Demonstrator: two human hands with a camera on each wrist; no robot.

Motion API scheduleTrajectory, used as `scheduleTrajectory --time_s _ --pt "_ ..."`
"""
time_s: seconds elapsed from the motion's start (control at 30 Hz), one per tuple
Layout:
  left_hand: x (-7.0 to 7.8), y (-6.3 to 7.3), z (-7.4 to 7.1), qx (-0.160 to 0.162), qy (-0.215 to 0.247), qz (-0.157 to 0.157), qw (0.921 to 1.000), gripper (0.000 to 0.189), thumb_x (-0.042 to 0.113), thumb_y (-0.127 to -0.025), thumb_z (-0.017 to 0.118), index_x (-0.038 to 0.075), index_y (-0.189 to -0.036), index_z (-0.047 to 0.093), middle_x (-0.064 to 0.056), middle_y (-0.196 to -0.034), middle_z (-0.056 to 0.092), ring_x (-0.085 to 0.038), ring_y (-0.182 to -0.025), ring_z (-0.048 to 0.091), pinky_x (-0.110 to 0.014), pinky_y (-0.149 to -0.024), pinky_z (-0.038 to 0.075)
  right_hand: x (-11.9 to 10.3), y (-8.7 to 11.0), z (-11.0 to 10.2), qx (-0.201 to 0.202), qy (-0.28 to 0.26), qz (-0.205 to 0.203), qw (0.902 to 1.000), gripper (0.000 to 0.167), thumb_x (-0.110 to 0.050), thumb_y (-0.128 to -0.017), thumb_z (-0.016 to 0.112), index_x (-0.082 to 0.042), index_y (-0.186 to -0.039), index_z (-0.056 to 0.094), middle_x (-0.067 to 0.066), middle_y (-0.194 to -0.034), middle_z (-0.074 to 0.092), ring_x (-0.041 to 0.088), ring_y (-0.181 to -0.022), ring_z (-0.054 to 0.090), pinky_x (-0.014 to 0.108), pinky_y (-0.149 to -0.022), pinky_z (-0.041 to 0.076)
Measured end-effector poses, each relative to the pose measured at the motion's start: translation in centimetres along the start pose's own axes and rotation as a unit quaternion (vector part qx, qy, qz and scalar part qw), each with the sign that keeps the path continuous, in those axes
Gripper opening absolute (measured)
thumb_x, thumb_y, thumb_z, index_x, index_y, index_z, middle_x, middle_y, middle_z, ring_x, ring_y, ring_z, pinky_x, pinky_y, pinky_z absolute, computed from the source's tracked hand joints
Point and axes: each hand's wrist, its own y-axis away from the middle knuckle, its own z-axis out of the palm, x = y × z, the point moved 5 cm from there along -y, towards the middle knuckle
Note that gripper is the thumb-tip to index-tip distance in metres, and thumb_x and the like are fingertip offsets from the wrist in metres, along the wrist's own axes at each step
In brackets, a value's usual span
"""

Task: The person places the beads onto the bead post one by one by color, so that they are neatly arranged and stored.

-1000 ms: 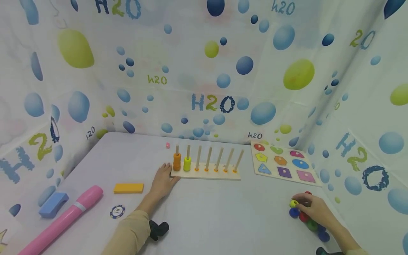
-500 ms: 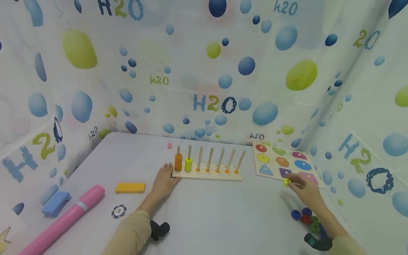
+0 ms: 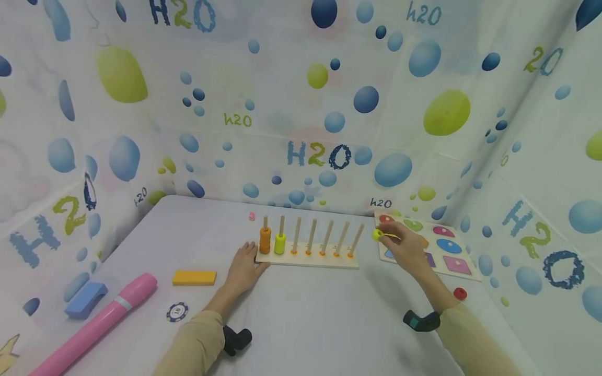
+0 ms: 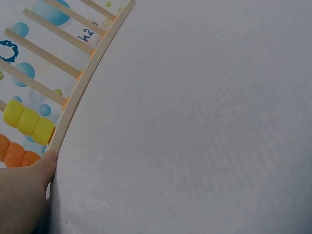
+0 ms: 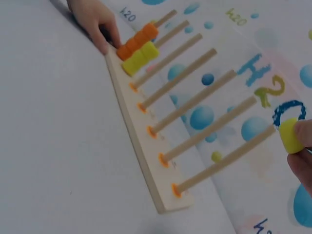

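My left hand [image 3: 243, 269] holds the left end of a wooden peg board [image 3: 310, 261], its thumb [image 4: 45, 165] against the front edge. Orange beads [image 3: 265, 241] are stacked on the leftmost peg and yellow beads [image 3: 279, 244] on the second; the other pegs are bare. My right hand [image 3: 405, 248] pinches a single yellow bead [image 3: 377, 234] between thumb and fingers, raised just right of the rightmost peg [image 3: 356, 240]. In the right wrist view that held bead [image 5: 291, 136] appears close to the tip of the end peg [image 5: 226, 158].
Behind my right hand lies a shape puzzle board [image 3: 463, 275]. A loose red bead [image 3: 460, 294] sits near my right sleeve. To the left are a yellow block [image 3: 194, 278], a poker chip [image 3: 177, 312], a blue block [image 3: 86, 300] and a long pink tube [image 3: 101, 321].
My right hand has picked the yellow bead from the loose beads at the right and carried it up and left to the pegs. My left hand has stayed at the peg board's end.
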Motion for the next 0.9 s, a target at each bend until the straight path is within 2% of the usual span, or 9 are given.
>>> scheduleTrajectory --time_s 0.2,0.4,0.53,0.7,0.9 --pt "0.2 0.1 0.1 -0.006 0.005 -0.004 1.0000 0.067 0.033 -0.091 0.063 -0.013 -0.135 0.041 -0.028 -0.143 0.036 -0.041 -0.136 0.025 -0.051 -0.113 0.017 -2.2 -2.3 3.7 -0.010 -0.025 -0.022 0.9994 0.025 0.005 -0.086 0.064 0.004 -0.111 0.061 0.016 -0.109 0.064 0.030 -0.103 0.062 0.031 -0.087 0.052" --pt "0.2 0.1 -0.1 -0.004 0.005 -0.009 0.9999 0.067 0.033 -0.091 0.062 -0.012 -0.135 0.040 -0.027 -0.144 0.036 -0.040 -0.137 0.025 -0.050 -0.114 0.016 -4.5 -4.0 7.8 -0.039 -0.050 -0.033 0.9974 0.024 -0.004 -0.090 0.063 -0.005 -0.114 0.060 0.007 -0.112 0.064 0.018 -0.106 0.061 0.026 -0.089 0.051" --pt "0.3 0.2 -0.3 -0.006 0.008 -0.006 0.9999 0.067 0.033 -0.091 0.063 -0.013 -0.135 0.040 -0.027 -0.143 0.036 -0.040 -0.136 0.025 -0.050 -0.114 0.016 -6.5 -4.9 9.8 -0.047 -0.071 -0.049 0.9952 0.024 -0.002 -0.089 0.063 -0.003 -0.113 0.060 0.009 -0.112 0.064 0.020 -0.105 0.061 0.027 -0.089 0.051" --pt "0.4 0.2 -0.3 -0.006 0.003 -0.002 1.0000 0.067 0.032 -0.091 0.064 -0.013 -0.134 0.041 -0.028 -0.142 0.037 -0.041 -0.136 0.026 -0.050 -0.113 0.017 -8.4 -6.5 12.4 -0.060 -0.065 -0.087 0.9923 0.024 0.001 -0.086 0.065 0.002 -0.110 0.061 0.011 -0.106 0.065 0.021 -0.101 0.063 0.024 -0.084 0.053" --pt "0.3 0.0 -0.2 -0.001 0.009 0.003 1.0000 0.066 0.030 -0.090 0.064 -0.014 -0.133 0.042 -0.029 -0.141 0.038 -0.042 -0.135 0.027 -0.051 -0.113 0.018 -9.4 -8.2 15.6 -0.087 -0.057 -0.121 0.9872 0.022 0.001 -0.086 0.066 0.003 -0.107 0.062 0.010 -0.102 0.067 0.020 -0.096 0.064 0.020 -0.080 0.054"
